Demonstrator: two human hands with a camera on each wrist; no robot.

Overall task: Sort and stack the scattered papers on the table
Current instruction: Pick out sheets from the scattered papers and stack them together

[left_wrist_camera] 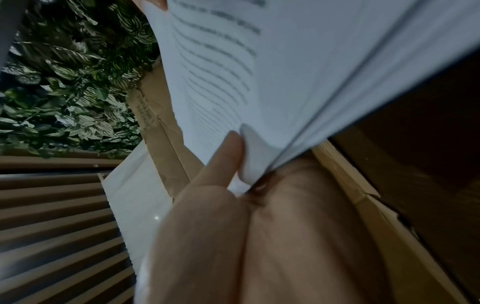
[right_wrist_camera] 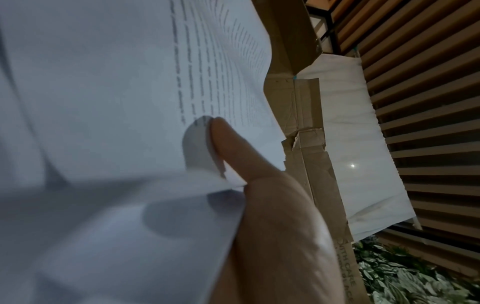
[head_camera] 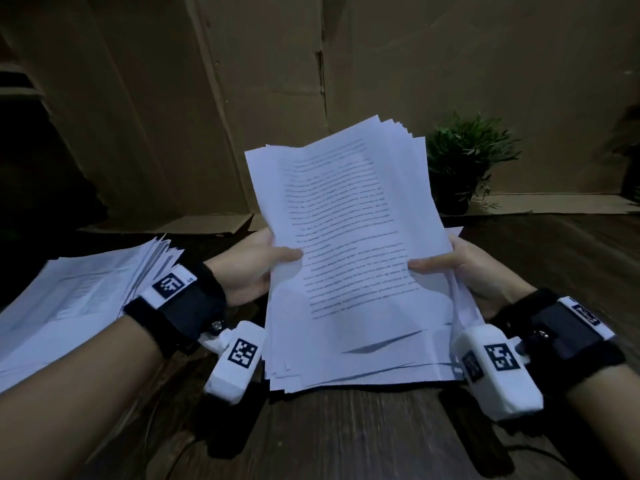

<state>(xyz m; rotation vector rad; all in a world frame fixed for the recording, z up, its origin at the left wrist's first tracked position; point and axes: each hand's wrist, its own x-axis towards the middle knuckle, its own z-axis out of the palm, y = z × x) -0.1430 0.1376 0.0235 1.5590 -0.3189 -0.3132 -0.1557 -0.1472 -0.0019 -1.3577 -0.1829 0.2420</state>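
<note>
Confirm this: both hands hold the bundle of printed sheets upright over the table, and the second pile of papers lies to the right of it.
One detail is wrong. Both hands, left and right, do hold the bundle of printed sheets upright over the table, but the second pile of papers lies to the left of it, as the head view shows.

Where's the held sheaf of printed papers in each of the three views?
Head: held sheaf at centre, tilted up off the table, left hand and right hand gripping its side edges.
Left wrist: fills the upper right, thumb on the printed page.
Right wrist: fills the left and centre, thumb on its edge.
Shared landmark: the brown cardboard behind, seen in both wrist views too.
</note>
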